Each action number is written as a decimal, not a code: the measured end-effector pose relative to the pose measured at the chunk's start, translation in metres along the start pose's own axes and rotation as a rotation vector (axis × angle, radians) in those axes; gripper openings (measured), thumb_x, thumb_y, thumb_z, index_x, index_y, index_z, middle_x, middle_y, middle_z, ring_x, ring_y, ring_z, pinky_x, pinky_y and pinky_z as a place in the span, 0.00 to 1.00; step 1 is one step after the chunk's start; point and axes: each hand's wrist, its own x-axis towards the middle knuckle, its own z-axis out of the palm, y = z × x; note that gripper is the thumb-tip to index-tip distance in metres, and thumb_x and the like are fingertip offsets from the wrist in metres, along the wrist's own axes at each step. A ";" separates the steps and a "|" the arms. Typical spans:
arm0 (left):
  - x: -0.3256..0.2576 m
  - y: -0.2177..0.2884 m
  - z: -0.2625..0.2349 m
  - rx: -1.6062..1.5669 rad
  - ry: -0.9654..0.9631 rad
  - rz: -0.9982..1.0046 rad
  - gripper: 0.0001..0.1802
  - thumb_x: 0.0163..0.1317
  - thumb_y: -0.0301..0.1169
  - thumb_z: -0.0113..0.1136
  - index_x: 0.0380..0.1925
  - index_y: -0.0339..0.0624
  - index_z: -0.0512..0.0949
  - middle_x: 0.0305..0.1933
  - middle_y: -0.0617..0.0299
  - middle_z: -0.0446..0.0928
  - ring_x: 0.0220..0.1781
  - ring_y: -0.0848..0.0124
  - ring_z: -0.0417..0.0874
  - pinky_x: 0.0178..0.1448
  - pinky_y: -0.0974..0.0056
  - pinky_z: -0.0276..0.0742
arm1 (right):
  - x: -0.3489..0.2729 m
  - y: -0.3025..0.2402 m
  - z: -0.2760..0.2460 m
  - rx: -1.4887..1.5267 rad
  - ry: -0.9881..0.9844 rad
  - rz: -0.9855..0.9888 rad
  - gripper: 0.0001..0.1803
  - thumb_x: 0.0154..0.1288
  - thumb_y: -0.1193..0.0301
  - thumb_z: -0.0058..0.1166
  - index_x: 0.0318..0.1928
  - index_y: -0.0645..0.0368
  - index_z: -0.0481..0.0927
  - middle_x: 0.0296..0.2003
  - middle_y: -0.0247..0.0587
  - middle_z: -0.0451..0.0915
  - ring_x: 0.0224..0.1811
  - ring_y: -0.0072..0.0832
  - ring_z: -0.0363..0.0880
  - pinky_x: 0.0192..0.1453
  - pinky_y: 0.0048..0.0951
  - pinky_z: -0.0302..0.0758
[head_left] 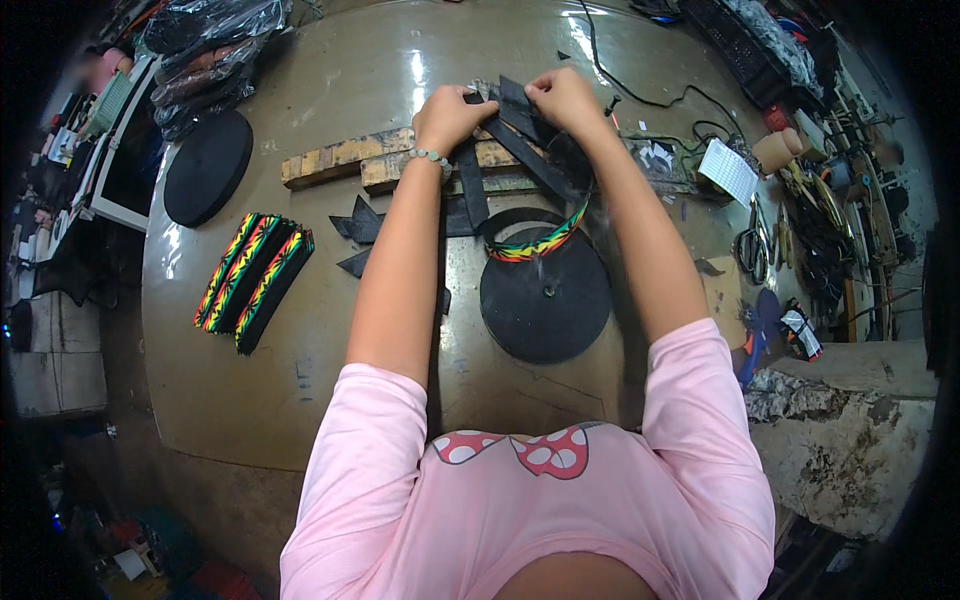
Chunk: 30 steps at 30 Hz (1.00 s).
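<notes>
Over the far middle of the table, my left hand [450, 118] is closed with thumb and fingers pinching a black strap [522, 155]. Close beside it on the right, my right hand [565, 100] pinches the end of a black strap piece [514, 93]; whether both belong to one strap I cannot tell. Beneath my hands lie wooden bars [340, 160] with more black strips across them. Nearer to me, a coiled roll of black webbing [545, 310] lies flat. A band with a red, yellow and green pattern [535, 246] curves over its far edge. Pointed black strap offcuts [358, 222] lie by my left forearm.
A stack of patterned strips [255, 275] and another black roll [208, 168] lie on the left. Plastic-wrapped goods [215, 60] stand behind them. Scissors [752, 245], a white paper sheet [729, 172] and a black cable [650, 100] are on the right.
</notes>
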 end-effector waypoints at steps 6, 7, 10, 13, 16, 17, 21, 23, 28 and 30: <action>0.005 0.011 0.005 0.096 0.062 -0.096 0.32 0.43 0.63 0.62 0.28 0.42 0.83 0.21 0.59 0.80 0.25 0.66 0.82 0.34 0.62 0.73 | 0.012 0.021 0.016 -0.113 -0.020 -0.045 0.11 0.56 0.64 0.58 0.36 0.55 0.85 0.34 0.51 0.82 0.40 0.45 0.81 0.47 0.39 0.76; 0.005 0.013 0.008 0.142 0.073 -0.104 0.34 0.42 0.64 0.62 0.25 0.41 0.83 0.21 0.58 0.80 0.25 0.65 0.82 0.34 0.62 0.74 | 0.011 0.019 0.016 -0.140 -0.016 -0.048 0.11 0.55 0.64 0.58 0.36 0.55 0.85 0.34 0.51 0.82 0.40 0.45 0.81 0.47 0.39 0.76; 0.005 0.017 0.013 0.212 0.111 -0.114 0.37 0.38 0.67 0.62 0.23 0.39 0.82 0.24 0.55 0.80 0.30 0.60 0.83 0.36 0.60 0.75 | 0.006 0.006 0.007 -0.219 -0.029 -0.095 0.12 0.55 0.62 0.60 0.36 0.55 0.85 0.34 0.51 0.82 0.40 0.45 0.81 0.46 0.39 0.76; 0.007 0.018 0.010 0.146 0.034 -0.163 0.37 0.36 0.65 0.65 0.26 0.37 0.82 0.31 0.50 0.82 0.37 0.54 0.84 0.38 0.57 0.77 | -0.010 -0.003 -0.025 -0.295 -0.151 -0.146 0.14 0.55 0.61 0.61 0.36 0.59 0.84 0.31 0.50 0.82 0.36 0.43 0.82 0.44 0.38 0.77; 0.009 0.018 0.009 0.166 0.014 -0.162 0.37 0.36 0.65 0.65 0.27 0.38 0.82 0.31 0.50 0.82 0.37 0.55 0.84 0.39 0.57 0.76 | -0.037 0.002 -0.080 -0.252 -0.284 -0.137 0.18 0.59 0.63 0.60 0.40 0.67 0.80 0.21 0.41 0.79 0.19 0.23 0.77 0.23 0.26 0.74; 0.009 0.018 0.009 0.176 0.017 -0.159 0.36 0.36 0.65 0.65 0.27 0.38 0.82 0.32 0.50 0.82 0.36 0.55 0.84 0.38 0.57 0.76 | -0.046 0.008 -0.101 -0.144 -0.294 -0.099 0.16 0.60 0.63 0.58 0.39 0.66 0.80 0.19 0.37 0.78 0.18 0.21 0.76 0.21 0.23 0.71; 0.008 0.019 0.008 0.183 0.017 -0.157 0.36 0.37 0.64 0.65 0.27 0.38 0.81 0.32 0.50 0.82 0.36 0.55 0.84 0.38 0.57 0.76 | -0.070 0.056 -0.142 0.128 -0.225 0.057 0.14 0.62 0.60 0.57 0.31 0.58 0.77 0.16 0.25 0.72 0.15 0.11 0.64 0.17 0.15 0.57; 0.007 0.019 0.008 0.174 -0.011 -0.169 0.36 0.38 0.64 0.65 0.27 0.37 0.81 0.32 0.50 0.82 0.36 0.55 0.84 0.39 0.57 0.75 | -0.070 0.086 -0.134 0.308 -0.261 0.154 0.14 0.63 0.58 0.56 0.27 0.54 0.75 0.16 0.21 0.70 0.14 0.10 0.60 0.16 0.15 0.54; 0.004 0.023 0.006 0.198 0.050 -0.167 0.36 0.38 0.63 0.65 0.28 0.37 0.81 0.32 0.50 0.82 0.37 0.54 0.83 0.40 0.56 0.75 | -0.070 0.144 -0.098 0.683 -0.355 0.386 0.16 0.64 0.57 0.55 0.23 0.49 0.70 0.15 0.17 0.65 0.13 0.10 0.55 0.15 0.16 0.52; 0.004 0.024 0.005 0.199 0.002 -0.187 0.36 0.39 0.63 0.65 0.28 0.37 0.81 0.33 0.49 0.82 0.37 0.54 0.83 0.40 0.56 0.75 | -0.071 0.152 -0.087 0.683 -0.348 0.384 0.16 0.64 0.57 0.55 0.24 0.49 0.70 0.15 0.18 0.64 0.13 0.10 0.55 0.15 0.16 0.52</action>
